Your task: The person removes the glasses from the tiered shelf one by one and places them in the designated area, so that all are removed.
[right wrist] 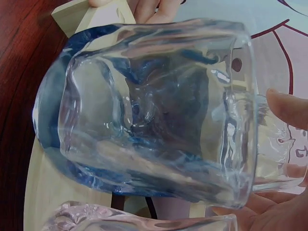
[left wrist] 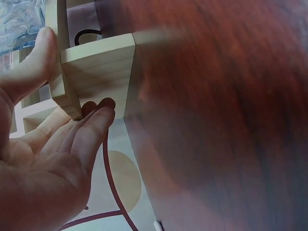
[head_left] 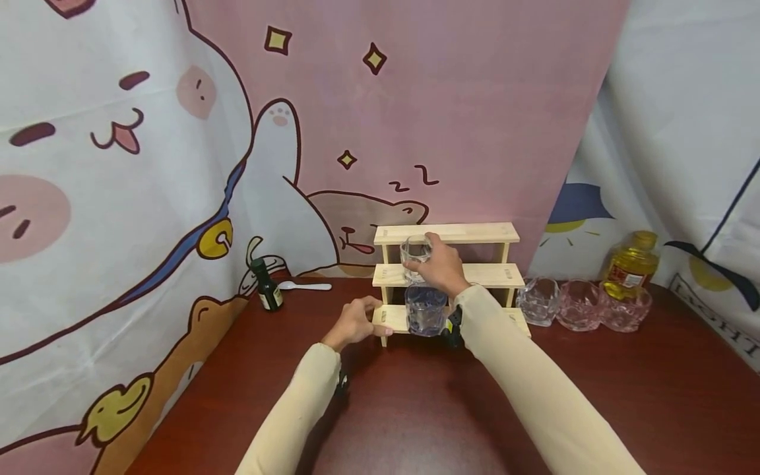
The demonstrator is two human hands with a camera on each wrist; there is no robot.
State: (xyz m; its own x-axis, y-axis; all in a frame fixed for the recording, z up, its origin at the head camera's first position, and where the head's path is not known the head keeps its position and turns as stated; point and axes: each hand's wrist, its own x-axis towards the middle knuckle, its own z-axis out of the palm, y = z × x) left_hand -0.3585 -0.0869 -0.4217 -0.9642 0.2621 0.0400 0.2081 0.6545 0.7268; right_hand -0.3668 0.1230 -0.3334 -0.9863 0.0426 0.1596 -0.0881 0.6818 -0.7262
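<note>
Back: pink and white cloth (head_left: 487, 119) behind brown table (head_left: 392, 415)
Clear glass (head_left: 411, 251): at wooden shelf's (head_left: 494, 274) middle board, 10 o'clock from its centre
Right grip (head_left: 443, 266): curled round clear glass
Left grip (head_left: 354, 322): pinching wooden shelf's end, 8 o'clock
Glass feel: likely hard, slippery, easy to break; best held round sides
Glass mouth: up, long axis 12 to 6

The place looks homelike, though whether it is a house or a studio cannot be told: cartoon-printed cloth (head_left: 487, 119) hangs behind and beside a reddish-brown surface (head_left: 404, 409), which carries a wooden rack (head_left: 463, 233), glasses (head_left: 578, 308), a white spoon (head_left: 311, 287) and a bottle (head_left: 634, 260) of yellow liquid.
</note>
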